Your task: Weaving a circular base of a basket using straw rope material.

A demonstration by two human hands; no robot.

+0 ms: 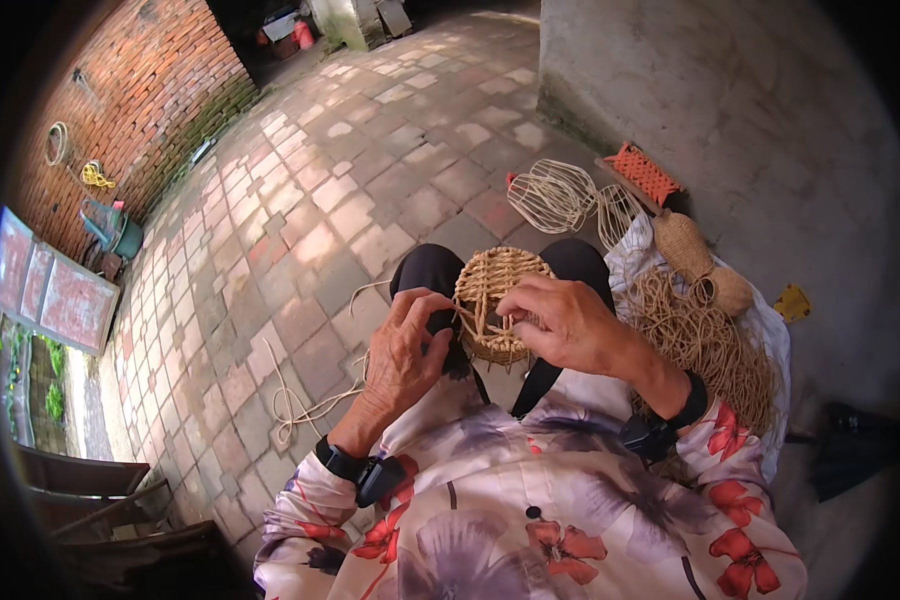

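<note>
Curling, right fingers [526, 298] are touching the round tan woven-cord basket [505, 264] beneath them; left fingers [420, 304] are bending alongside, grips unclear.

A red-brick wall [155, 95] borders the paved floor [305, 230].

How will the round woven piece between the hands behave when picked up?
The woven piece probably feels light, since its weave has open gaps. Its tight interlacing elsewhere suggests it keeps its shape. Its round outline may let it roll on edge.
</note>
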